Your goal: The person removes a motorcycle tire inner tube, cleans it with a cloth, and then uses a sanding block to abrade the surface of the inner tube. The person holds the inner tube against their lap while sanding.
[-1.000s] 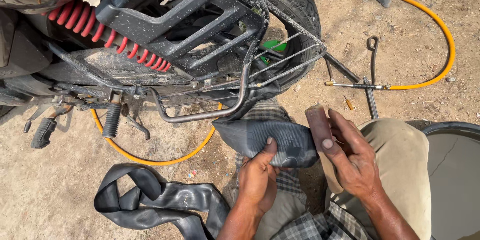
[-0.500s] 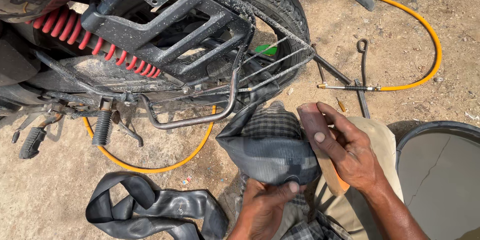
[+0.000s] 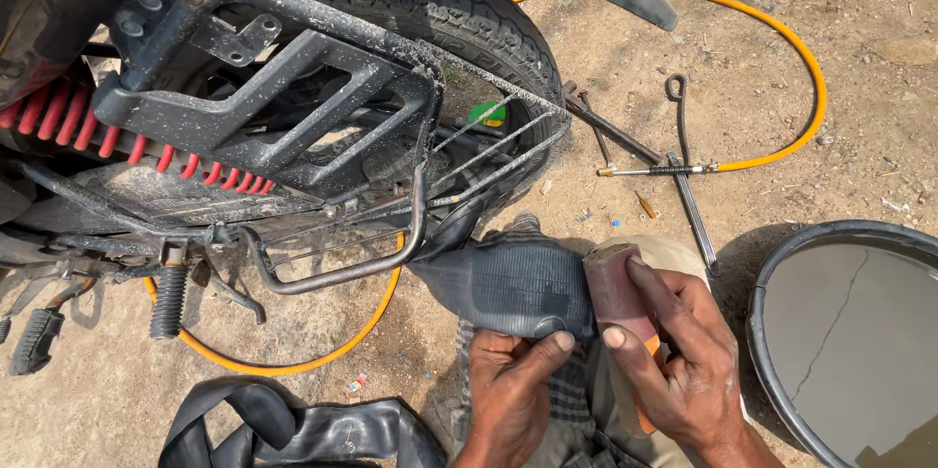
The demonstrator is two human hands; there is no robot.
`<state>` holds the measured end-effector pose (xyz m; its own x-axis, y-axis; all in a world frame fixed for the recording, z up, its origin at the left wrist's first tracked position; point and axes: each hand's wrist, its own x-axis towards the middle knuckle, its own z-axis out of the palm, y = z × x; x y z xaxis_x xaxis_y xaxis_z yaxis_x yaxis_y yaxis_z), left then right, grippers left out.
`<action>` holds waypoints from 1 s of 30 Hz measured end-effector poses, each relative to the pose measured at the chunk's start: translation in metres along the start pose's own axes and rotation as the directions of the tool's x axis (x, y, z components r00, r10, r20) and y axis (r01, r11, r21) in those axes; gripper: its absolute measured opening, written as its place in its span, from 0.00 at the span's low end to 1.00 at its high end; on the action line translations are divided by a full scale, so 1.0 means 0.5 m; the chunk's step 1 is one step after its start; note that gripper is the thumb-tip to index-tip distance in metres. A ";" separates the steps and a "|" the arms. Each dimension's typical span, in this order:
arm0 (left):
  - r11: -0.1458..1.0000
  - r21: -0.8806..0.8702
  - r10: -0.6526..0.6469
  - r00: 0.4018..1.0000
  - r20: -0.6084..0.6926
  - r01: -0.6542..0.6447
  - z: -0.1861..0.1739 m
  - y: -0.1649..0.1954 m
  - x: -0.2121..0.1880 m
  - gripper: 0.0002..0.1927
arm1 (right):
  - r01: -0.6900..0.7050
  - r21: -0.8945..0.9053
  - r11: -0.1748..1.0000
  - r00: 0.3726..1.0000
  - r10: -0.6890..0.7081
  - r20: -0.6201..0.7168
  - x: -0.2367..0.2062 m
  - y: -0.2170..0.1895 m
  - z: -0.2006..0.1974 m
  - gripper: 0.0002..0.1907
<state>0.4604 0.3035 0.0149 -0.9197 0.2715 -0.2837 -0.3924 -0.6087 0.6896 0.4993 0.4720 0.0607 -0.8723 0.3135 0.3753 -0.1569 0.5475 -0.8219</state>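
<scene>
two hands down at the bottom of the shot, both busy with a black inner tube (image 3: 508, 282) stretched flat over the person's knee. left hand (image 3: 508, 385) pins the tube from below, thumb pressed on its near edge, fingers curled under where i can't see them, so the grip is closed on the rubber. right hand (image 3: 684, 361) is wrapped around a reddish-brown rubbing block (image 3: 614, 287), thumb along one side and fingers over the top, block face sitting right on the tube's right end.

the tube runs up and left from the knee toward the motorcycle's rear wheel (image 3: 469, 19), passing under the wire guard (image 3: 498, 141). red shock spring (image 3: 127, 141) is on the left behind the black carrier frame (image 3: 264, 87), and a footpeg (image 3: 168, 300) hangs low.

on the dirt: a yellow air hose (image 3: 782, 38) loops round the back and ends in a brass nozzle (image 3: 625, 172), lying across a couple of tyre levers (image 3: 684, 185). a second black tube (image 3: 303, 429) is slumped in a heap at bottom left. a round black tub of murky water (image 3: 850, 331) is just beside the right hand, not touching it.
</scene>
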 end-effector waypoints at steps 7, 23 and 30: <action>0.996 -0.089 0.021 0.993 0.114 -0.011 -0.054 -0.032 0.021 0.09 | 0.239 -0.098 0.966 0.971 -0.238 0.024 -0.002 -0.019 0.017 0.25; 0.992 0.110 0.049 0.988 0.147 -0.066 -0.030 -0.025 0.028 0.06 | 0.356 -0.234 0.905 0.933 -0.358 0.035 0.035 -0.009 0.038 0.24; 0.997 -0.071 0.001 0.995 0.097 0.006 0.000 -0.032 0.025 0.11 | 0.230 -0.143 0.963 0.957 -0.250 -0.145 0.069 -0.003 -0.006 0.21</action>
<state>0.4551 0.3166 0.0003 -0.9144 0.3416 -0.2173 -0.3978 -0.6582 0.6392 0.4711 0.4845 0.0762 -0.7287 0.2755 0.6270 -0.2856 0.7099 -0.6438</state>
